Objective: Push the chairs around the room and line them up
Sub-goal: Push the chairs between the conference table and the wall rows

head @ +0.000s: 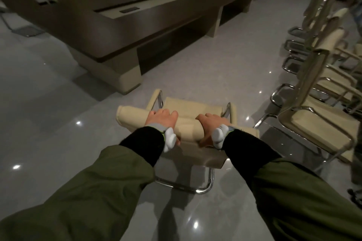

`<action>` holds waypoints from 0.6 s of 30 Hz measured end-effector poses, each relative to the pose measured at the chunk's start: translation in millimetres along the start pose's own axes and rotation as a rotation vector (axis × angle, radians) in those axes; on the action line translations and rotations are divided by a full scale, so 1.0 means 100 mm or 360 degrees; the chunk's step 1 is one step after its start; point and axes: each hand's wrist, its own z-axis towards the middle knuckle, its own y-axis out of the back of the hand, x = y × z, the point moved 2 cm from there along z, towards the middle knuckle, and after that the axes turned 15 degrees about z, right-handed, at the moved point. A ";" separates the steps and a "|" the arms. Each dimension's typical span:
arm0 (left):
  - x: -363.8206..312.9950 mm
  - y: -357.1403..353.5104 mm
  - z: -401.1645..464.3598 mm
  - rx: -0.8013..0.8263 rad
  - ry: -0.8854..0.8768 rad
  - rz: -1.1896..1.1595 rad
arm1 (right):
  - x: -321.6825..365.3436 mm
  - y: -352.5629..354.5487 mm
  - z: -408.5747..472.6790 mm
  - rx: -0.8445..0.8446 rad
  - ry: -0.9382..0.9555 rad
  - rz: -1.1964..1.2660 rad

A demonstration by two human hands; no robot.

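Now, step: steering one chair (188, 107) toward the row of chairs (321, 76).
Fingers: left hand (161, 118) and right hand (212, 123) curl over its backrest (188, 129).
Position: left of the row's nearest seat, apart.
Advice: push evenly, angle right, keep clear of the tabletop (137, 11).

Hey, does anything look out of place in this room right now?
One cream chair stands alone in the open floor, both hands gripping its backrest: left hand, right hand. The other chairs already form a row along the right. Nothing looks spilled or damaged.
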 end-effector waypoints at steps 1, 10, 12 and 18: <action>-0.02 0.02 0.01 0.0034 0.0040 -0.0011 | -0.05 0.03 0.05 0.0018 0.0047 -0.0005; -0.12 0.16 0.18 0.0230 0.0359 -0.0076 | -0.25 0.26 0.46 0.0024 0.0313 -0.0050; -0.11 0.16 0.21 0.0231 0.0407 -0.0045 | -0.27 0.28 0.55 0.0068 0.0344 -0.0042; -0.07 0.17 0.35 0.0256 0.0466 -0.0026 | -0.32 0.32 0.74 0.0130 0.0417 0.0028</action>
